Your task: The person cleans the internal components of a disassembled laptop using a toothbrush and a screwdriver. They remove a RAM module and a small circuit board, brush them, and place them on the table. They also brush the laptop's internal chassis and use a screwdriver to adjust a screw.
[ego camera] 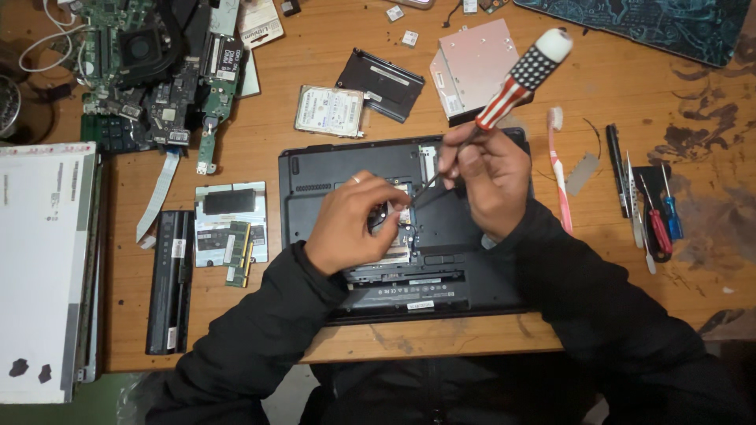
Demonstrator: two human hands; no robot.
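A black laptop base (315, 169) lies upside down on the wooden table (614, 86), its underside opened. My right hand (484, 181) grips a screwdriver (516, 83) with a red, white and blue patterned handle; the shaft slants down-left into the open bay. My left hand (350, 224) rests on the base with its fingers curled at the bay beside the tip, a ring on one finger. What the left fingertips pinch is hidden.
A hard drive (329, 110), a black cover panel (380, 84) and an optical drive (472, 67) lie behind the base. A motherboard (150, 71), battery (170, 279), memory sticks (239, 252) and a screen panel (43, 267) sit left. A toothbrush (559, 169) and small screwdrivers (654, 216) lie right.
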